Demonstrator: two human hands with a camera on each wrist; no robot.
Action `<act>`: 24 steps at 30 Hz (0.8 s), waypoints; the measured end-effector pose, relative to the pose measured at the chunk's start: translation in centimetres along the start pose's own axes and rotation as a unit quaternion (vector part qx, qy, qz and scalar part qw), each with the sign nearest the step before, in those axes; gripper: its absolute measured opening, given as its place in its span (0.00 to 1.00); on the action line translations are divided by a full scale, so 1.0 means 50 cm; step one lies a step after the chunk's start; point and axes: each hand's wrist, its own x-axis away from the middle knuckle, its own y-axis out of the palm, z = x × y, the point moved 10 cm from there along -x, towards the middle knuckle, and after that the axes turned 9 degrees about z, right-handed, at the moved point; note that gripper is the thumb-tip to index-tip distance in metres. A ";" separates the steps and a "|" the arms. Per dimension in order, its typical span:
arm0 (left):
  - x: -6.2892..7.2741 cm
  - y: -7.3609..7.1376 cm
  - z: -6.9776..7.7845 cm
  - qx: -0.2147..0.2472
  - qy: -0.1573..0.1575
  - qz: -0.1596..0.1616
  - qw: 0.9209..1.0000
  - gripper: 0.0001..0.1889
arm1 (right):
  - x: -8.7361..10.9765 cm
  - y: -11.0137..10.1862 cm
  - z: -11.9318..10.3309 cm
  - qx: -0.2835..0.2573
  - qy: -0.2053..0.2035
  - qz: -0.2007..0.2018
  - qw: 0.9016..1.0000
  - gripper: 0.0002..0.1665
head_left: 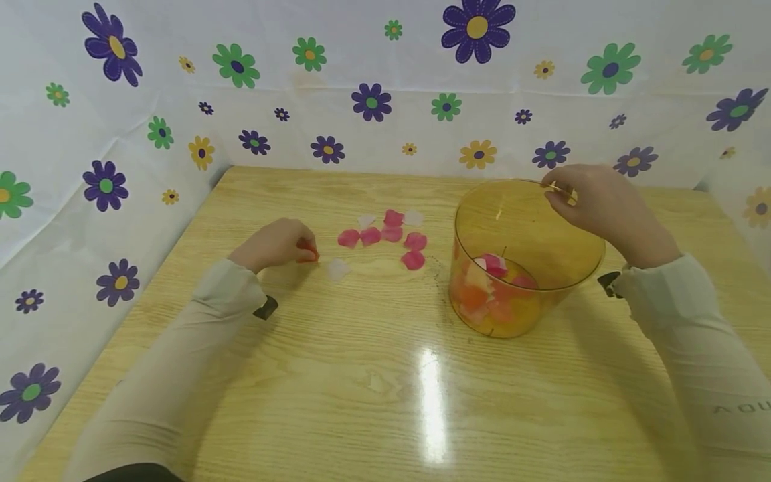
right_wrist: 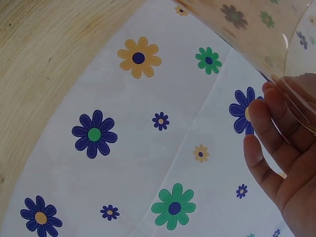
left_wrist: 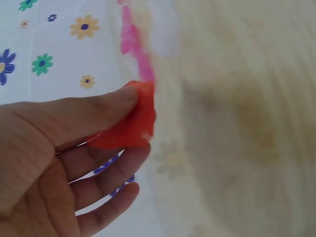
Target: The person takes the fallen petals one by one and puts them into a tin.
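Note:
Between thumb and fingers my left hand (head_left: 278, 244) pinches a red petal (left_wrist: 131, 121), held low over the table left of the loose petals. A white petal (head_left: 338, 270) lies just to the right of that hand. Pink petals (head_left: 391, 233) and a few pale ones are spread on the wood behind it. My right hand (head_left: 593, 204) grips the far right rim of a transparent amber bucket (head_left: 530, 221), which leans a little on the table. Pink, orange and white petals (head_left: 484, 288) are piled inside at its bottom. In the right wrist view, the fingers (right_wrist: 266, 123) meet the rim.
The wood-grain table (head_left: 337, 375) runs up to a white cloth (head_left: 337, 60) printed with flowers, which hangs behind and at both sides. A bright light reflection (head_left: 432, 408) shows on the table's near part.

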 end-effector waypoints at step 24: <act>-0.005 -0.201 0.455 0.110 0.191 0.229 0.948 0.07 | 0.001 -0.001 0.000 0.003 -0.002 -0.001 1.000 0.08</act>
